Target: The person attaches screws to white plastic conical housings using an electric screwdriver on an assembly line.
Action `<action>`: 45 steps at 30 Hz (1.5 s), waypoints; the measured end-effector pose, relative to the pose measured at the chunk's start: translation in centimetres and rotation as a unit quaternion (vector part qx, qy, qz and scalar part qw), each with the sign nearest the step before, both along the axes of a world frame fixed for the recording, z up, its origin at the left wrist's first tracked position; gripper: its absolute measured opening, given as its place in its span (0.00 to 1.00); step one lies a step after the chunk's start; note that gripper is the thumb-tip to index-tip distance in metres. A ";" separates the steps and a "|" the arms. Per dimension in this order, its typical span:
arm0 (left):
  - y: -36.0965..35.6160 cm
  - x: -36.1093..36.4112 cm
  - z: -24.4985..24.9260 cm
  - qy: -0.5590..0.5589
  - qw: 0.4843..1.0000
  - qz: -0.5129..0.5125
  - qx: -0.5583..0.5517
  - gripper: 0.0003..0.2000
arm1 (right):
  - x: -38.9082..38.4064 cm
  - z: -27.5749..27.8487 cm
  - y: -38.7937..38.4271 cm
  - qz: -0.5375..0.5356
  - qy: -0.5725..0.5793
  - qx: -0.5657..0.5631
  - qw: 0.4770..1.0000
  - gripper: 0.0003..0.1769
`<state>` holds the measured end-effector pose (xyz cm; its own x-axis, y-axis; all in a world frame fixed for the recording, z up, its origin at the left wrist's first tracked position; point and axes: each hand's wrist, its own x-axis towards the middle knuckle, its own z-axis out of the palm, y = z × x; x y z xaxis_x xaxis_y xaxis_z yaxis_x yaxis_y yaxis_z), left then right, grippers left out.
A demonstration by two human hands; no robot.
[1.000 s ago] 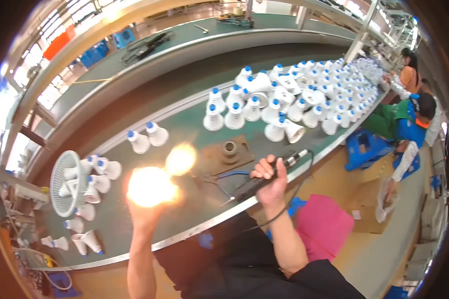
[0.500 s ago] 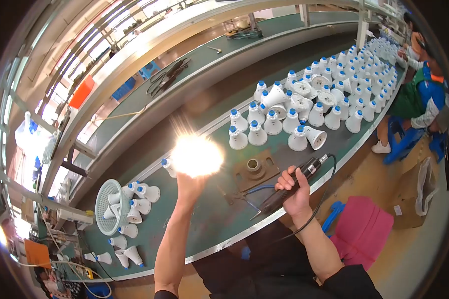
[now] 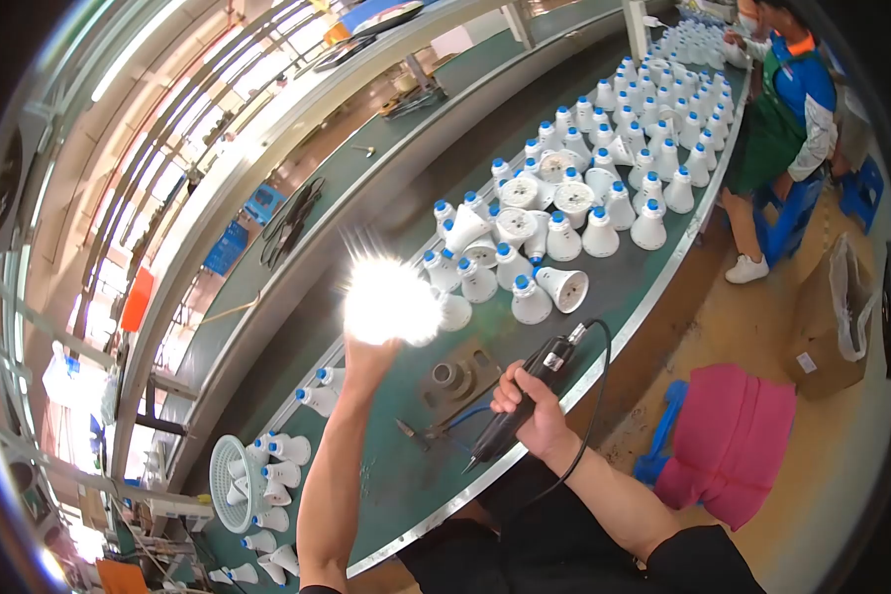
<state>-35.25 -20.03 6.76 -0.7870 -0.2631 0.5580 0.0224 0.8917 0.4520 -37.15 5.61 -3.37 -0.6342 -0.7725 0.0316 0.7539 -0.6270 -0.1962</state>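
Note:
A glowing light bulb [image 3: 394, 300] is in my left hand [image 3: 368, 354], raised over the green bench. Its glare hides the bulb's outline and most of my fingers. My right hand [image 3: 533, 404] is wrapped round a black electric screwdriver [image 3: 503, 424], its tip pointing down and left toward the bench's front edge. Between the hands, a metal fixture with a round socket [image 3: 452, 376] lies on the bench. Near it, a blue-handled tool [image 3: 465, 416] lies partly behind the screwdriver. Many white cone-shaped bulbs with blue caps [image 3: 600, 234] stand beyond, a few tipped over.
At the left, a pale green basket [image 3: 230, 485] holds several bulbs, with others beside it. The screwdriver's cable [image 3: 604, 396] loops over the bench edge. A co-worker [image 3: 787, 109] is at the far right. A pink-covered stool [image 3: 728, 441] and a cardboard box [image 3: 827, 317] stand on the floor.
The view has swung, so the bench items appear shifted left. Relative to the fixture, my left hand with the lit bulb has moved right and farther back. The right hand still grips the screwdriver.

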 end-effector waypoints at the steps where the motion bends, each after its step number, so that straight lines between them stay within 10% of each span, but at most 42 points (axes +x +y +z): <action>1: 0.6 -0.7 0.6 -0.010 1.000 -0.012 0.026 0.23 | 0.0 0.0 0.0 -0.002 0.002 0.001 1.000 0.08; 21: 8.1 -18.2 6.0 -0.168 0.979 -0.083 -0.074 0.23 | -0.1 0.3 0.3 -0.016 -0.038 0.009 0.999 0.07; 26: 9.2 -23.3 8.2 0.030 0.996 -0.081 0.034 0.35 | -0.1 0.1 0.2 -0.008 -0.045 0.004 0.999 0.07; 45: 3.7 23.4 1.5 -0.041 0.978 0.203 -0.017 0.11 | 0.6 1.2 -0.4 -0.024 0.030 -0.007 0.999 0.15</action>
